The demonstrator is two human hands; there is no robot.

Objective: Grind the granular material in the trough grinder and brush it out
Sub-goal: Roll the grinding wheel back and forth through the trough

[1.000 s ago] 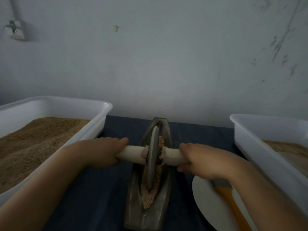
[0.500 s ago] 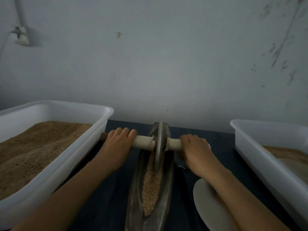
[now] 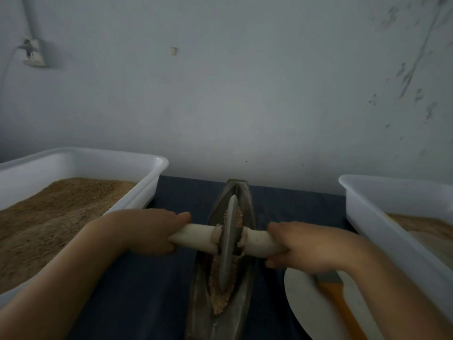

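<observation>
A dark boat-shaped trough grinder (image 3: 241, 310) lies lengthwise on the dark blue table, holding tan granular material (image 3: 218, 300). A grey metal grinding wheel (image 3: 229, 244) stands on edge in the trough's middle. A pale wooden axle (image 3: 196, 235) runs through it. My left hand (image 3: 147, 231) grips the axle's left end and my right hand (image 3: 301, 246) grips its right end. An orange-handled brush (image 3: 335, 300) lies on a white plate (image 3: 308, 305) under my right forearm; its bristles are hidden.
A white bin (image 3: 152, 177) heaped with tan granules stands at the left. Another white bin (image 3: 367, 209) with some ground material stands at the right. A grey wall rises close behind the table.
The wheel rolled to the trough's far end half a second ago, then came back toward me to the middle. Both hands moved with the axle.
</observation>
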